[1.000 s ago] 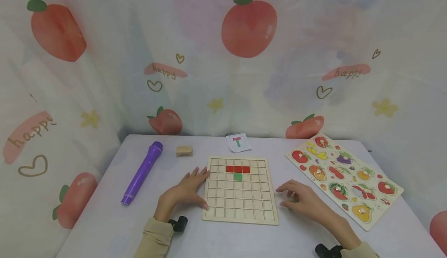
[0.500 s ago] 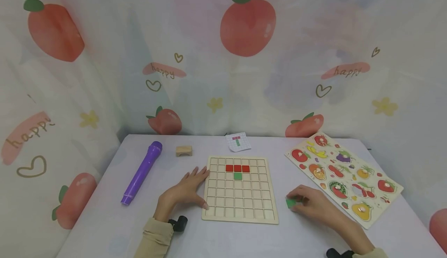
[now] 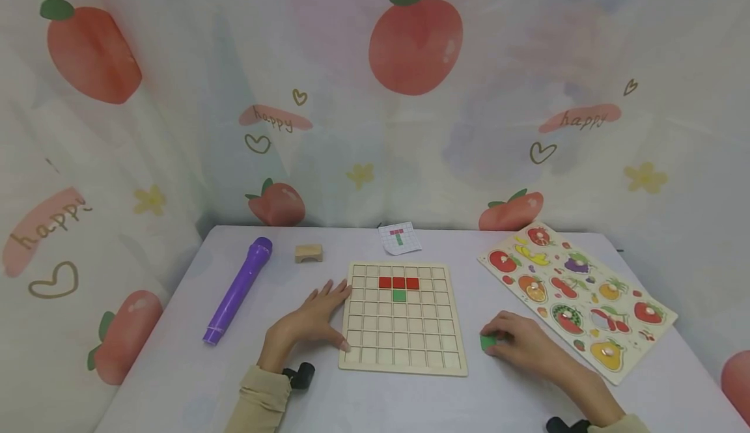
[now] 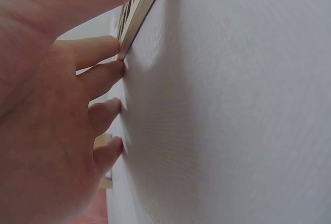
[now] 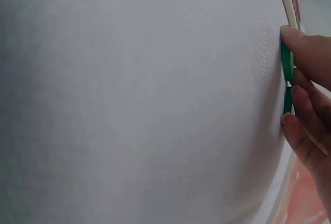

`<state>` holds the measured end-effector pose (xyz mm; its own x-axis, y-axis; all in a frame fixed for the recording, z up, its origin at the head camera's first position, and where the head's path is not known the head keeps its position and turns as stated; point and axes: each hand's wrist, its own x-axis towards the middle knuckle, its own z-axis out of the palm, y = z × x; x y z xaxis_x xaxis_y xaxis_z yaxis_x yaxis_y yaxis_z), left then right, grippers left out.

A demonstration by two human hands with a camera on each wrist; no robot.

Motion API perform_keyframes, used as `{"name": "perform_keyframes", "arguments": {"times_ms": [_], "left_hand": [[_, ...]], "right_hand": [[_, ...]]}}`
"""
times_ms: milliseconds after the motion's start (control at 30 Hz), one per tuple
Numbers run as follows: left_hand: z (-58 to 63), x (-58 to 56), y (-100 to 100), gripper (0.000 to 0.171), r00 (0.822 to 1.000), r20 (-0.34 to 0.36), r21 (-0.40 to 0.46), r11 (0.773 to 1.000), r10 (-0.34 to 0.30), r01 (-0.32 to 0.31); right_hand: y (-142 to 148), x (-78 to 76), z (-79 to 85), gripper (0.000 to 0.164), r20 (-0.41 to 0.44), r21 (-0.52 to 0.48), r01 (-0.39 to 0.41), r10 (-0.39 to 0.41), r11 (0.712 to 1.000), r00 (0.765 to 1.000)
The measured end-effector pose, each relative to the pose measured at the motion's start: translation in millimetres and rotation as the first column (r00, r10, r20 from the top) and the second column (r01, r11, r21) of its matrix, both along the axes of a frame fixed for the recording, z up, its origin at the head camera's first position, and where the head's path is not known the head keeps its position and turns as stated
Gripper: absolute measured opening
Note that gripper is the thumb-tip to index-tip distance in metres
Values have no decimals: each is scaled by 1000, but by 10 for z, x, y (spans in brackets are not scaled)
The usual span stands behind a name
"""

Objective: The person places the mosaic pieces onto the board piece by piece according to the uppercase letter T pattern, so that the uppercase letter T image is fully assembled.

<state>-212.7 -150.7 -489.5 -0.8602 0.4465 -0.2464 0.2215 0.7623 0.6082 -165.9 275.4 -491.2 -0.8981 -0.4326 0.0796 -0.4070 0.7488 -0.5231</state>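
Observation:
A wooden grid board [image 3: 430,363] lies mid-table, with three red square tiles [image 3: 399,283] in a row and one green tile [image 3: 400,296] below the middle one. My left hand [image 3: 313,319] rests at the board's left edge, fingers spread and the thumb on its lower left corner. In the left wrist view, the fingertips [image 4: 121,68] touch the table right by the board's rim. Right of the board, my right hand [image 3: 518,342] pinches a loose green square tile [image 3: 487,342] low at the table. The right wrist view shows a second green tile [image 5: 288,100] partly behind the fingers.
A pattern card [image 3: 400,239] lies behind the board. To the left are a purple toy microphone [image 3: 239,291] and a small wooden arch block [image 3: 308,253]. A fruit knob puzzle [image 3: 577,303] lies slanted close to my right forearm.
My right hand has shifted right and slightly nearer, away from the board, and the green tile now shows at its fingertips. The left hand has stayed in place.

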Motion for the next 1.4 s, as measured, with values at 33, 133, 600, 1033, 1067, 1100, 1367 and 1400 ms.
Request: {"name": "perform_keyframes", "arguments": {"times_ms": [33,133,600,1033,1067,1100,1367,1400], "left_hand": [[2,0,3,117,1000,1,2,1000,0,0],[4,0,8,116,1000,2,1,1000,-2,2],[-36,5,3,116,1000,-4,-17,1000,9,-9],[-27,6,-3,116,1000,-8,-21,1000,-2,2],[-22,8,-1,116,1000,-7,-14,1000,1,-1],[-22,9,0,116,1000,-7,-12,1000,2,-2],[-14,7,4,117,1000,-9,-12,1000,3,-3],[-15,6,4,117,1000,-8,-13,1000,3,-3]], "right_hand": [[-3,2,-1,24,-11,-5,-6,5,1000,1000],[-15,5,-3,22,-28,-13,-11,11,1000,1000],[-212,-45,89,22,-41,-62,-26,23,998,999],[-525,-172,125,22,-32,-98,-84,81,992,996],[-551,-181,129,22,-30,-98,-83,80,992,996],[-577,-192,135,23,-29,-98,-83,81,992,996],[-786,-288,145,23,-21,-108,-66,64,992,998],[-813,-300,142,23,-17,-111,-64,63,992,998]]}}
